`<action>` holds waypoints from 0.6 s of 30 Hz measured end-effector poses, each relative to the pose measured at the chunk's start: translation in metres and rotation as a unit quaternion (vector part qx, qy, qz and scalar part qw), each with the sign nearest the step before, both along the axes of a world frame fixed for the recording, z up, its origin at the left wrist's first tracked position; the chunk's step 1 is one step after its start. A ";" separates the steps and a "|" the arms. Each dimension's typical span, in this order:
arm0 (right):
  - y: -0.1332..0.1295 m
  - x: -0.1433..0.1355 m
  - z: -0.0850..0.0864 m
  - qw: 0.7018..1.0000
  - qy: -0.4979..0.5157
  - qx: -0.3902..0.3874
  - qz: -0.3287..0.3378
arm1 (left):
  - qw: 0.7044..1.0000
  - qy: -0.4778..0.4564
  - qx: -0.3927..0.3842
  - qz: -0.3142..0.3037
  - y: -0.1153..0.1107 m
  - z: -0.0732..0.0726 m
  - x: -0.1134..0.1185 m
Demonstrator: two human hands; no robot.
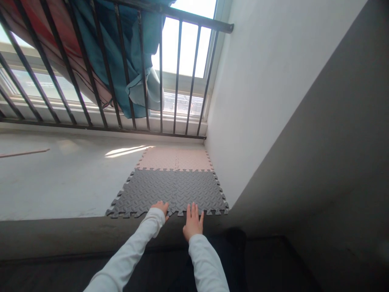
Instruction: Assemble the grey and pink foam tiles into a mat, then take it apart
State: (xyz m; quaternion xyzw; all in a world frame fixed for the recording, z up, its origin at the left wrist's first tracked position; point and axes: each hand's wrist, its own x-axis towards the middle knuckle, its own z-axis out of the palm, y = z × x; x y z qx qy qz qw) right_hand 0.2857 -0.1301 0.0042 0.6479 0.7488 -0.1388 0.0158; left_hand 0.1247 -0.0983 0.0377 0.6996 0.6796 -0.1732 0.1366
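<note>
Two dark grey foam tiles, the left one (148,188) and the right one (197,188), lie side by side on a raised ledge, their front teeth at its edge. Behind them, pink foam tiles (194,159) reach toward the window. My left hand (161,207) is at the front edge of the left grey tile near the middle seam, fingers bent over the edge; what it grips, if anything, is hidden. My right hand (193,221) touches the front edge of the right grey tile with its fingers spread.
A black metal railing (152,132) runs along the window, with blue and red curtains (115,52) behind it. The white wall (258,73) rises at the right. A thin pinkish strip (24,153) lies on the ledge (67,182) at left.
</note>
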 end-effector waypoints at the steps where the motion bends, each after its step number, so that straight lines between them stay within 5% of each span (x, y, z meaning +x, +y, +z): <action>1: -0.001 0.000 -0.001 1.000 0.000 0.003 0.003 | 1.000 0.000 0.000 0.000 0.000 -0.001 0.000; 18: -0.005 -0.006 0.002 1.000 -0.020 0.008 -0.009 | 1.000 0.004 0.011 0.004 0.001 -0.010 -0.001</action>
